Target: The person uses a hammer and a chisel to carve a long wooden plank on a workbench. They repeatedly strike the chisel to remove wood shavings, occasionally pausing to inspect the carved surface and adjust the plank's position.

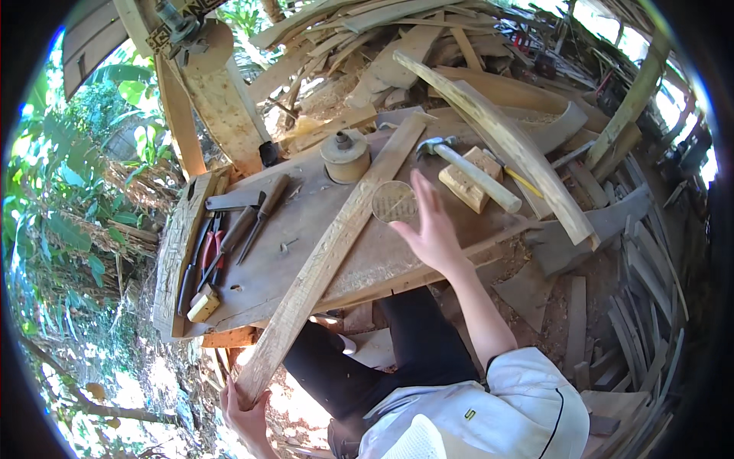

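Observation:
A long flat wooden board [325, 260] lies slantwise across the workbench [359, 269], its near end jutting past the front edge. My left hand [248, 415] is closed around that near end. Beside the board's far half lies a round, flat disc [395, 200] with dark markings, slightly overlapping the board's edge. My right hand [433, 233] is at the disc's right side, fingers stretched and thumb spread apart near its rim; whether they touch it I cannot tell. A claw hammer [478, 177] rests over a wooden block [468, 183], right of that hand.
Red-handled pliers [212, 249], a wooden-handled saw [264, 203] and other hand tools lie at the bench's left. A round wooden piece [345, 158] with a metal top stands at the back. A long timber strip [505, 138] and stacked offcuts [382, 38] lie beyond; a post [218, 107] rises back left.

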`<state>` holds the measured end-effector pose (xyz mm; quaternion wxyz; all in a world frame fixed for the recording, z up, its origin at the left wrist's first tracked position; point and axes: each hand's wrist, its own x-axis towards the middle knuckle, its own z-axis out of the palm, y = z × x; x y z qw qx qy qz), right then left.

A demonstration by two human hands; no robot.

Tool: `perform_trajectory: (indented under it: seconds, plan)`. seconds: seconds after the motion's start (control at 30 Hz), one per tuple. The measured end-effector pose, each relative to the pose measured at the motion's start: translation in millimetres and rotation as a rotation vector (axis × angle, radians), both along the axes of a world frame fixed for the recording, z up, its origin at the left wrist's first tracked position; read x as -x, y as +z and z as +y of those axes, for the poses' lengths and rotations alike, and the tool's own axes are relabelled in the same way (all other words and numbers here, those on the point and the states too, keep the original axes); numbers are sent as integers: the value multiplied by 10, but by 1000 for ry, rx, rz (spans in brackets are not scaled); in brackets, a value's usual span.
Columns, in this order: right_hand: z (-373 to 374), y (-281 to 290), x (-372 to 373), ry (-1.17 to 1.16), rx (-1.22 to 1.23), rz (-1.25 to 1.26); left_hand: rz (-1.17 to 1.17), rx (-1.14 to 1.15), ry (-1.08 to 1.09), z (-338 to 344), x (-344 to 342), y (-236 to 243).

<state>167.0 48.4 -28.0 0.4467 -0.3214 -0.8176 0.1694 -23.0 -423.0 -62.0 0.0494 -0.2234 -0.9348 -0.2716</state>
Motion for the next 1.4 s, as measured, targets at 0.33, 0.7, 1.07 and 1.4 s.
perform_trajectory:
  seconds: [0.33, 0.7, 1.07, 1.4]
  plan:
    - [30, -131, -284, 9, -9, 52, 312, -170, -195, 418, 100, 307]
    - [25, -186, -269, -51, -116, 5, 110, -100, -533, 1936, 861, 907]
    - [42, -205, -311, -60, -123, 6, 305, 207, -569, 3654, 1396, 646]
    - [59, -238, -318, -54, -138, 15, 446, 201, -588, 4031, 1428, 327]
